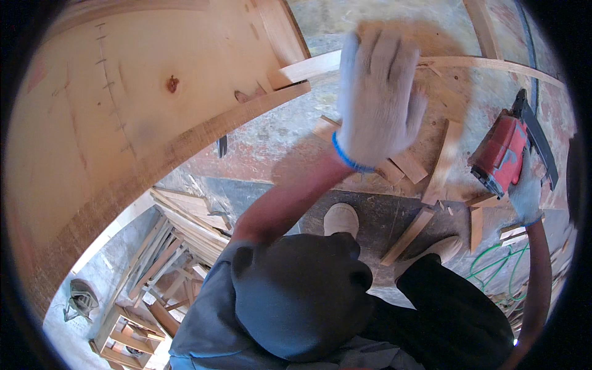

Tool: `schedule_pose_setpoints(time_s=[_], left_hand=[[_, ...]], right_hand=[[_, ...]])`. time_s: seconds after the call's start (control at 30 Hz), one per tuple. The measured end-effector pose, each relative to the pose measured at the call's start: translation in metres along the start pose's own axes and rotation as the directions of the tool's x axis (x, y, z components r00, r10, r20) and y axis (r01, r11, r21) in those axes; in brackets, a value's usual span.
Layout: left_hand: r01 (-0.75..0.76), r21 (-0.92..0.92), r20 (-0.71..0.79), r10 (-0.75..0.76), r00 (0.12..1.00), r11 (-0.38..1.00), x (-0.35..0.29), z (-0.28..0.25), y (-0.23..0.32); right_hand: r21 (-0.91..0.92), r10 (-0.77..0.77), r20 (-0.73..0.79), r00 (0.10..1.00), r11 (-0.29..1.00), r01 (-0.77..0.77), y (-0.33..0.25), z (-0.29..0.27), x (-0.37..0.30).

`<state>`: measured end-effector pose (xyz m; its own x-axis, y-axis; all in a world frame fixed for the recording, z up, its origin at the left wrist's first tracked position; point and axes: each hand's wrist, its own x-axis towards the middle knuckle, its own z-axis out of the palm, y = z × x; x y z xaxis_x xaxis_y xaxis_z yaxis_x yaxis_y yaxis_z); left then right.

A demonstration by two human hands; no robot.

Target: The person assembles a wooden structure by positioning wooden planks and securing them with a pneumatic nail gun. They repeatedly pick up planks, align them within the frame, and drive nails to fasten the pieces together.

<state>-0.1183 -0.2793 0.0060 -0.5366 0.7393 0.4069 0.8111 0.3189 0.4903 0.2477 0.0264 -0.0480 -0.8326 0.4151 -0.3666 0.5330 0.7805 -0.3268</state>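
Note:
My left hand (379, 92), in a white knit glove with a blue cuff, is stretched out over a long thin wooden strip (453, 61). Its fingers are straight and slightly blurred, and whether the palm touches the strip cannot be told. At the right, my gloved right hand (526, 194) grips a red and black nail gun (507, 151), its long black magazine angled toward the right. A large pale wooden panel (148, 80) with a dark knot fills the upper left. One end of the strip meets the panel's edge.
Loose wood pieces (443, 163) lie on the stained floor around my shoes (341, 219). A green hose (502, 268) coils at the lower right. Stacked boards (191, 231) and a wooden frame (126, 339) stand at the lower left. Another wooden piece (483, 28) meets the strip at the far right.

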Motion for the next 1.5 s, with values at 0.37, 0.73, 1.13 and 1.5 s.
schedule_pose_setpoints(time_s=[0.37,0.73,1.13,1.5], left_hand=[[-0.007,0.234,0.019,0.002,1.000,0.972,0.006,0.032,-0.022],[-0.012,0.233,0.031,0.005,1.000,0.972,0.005,0.032,-0.022],[0.239,0.089,0.162,-0.251,0.954,0.967,-0.149,-0.106,-0.065],[0.684,0.705,-0.170,-0.893,0.417,0.185,-0.231,-0.187,-0.183]], right_hand=[[0.023,0.136,0.143,0.980,0.990,-0.141,0.001,-0.003,-0.003],[0.014,0.103,0.114,0.988,0.994,-0.105,0.005,-0.005,-0.006],[-0.057,0.012,0.050,0.999,0.998,-0.009,0.036,0.009,-0.007],[-0.044,0.010,0.070,0.998,0.999,-0.007,0.003,-0.001,0.004]])
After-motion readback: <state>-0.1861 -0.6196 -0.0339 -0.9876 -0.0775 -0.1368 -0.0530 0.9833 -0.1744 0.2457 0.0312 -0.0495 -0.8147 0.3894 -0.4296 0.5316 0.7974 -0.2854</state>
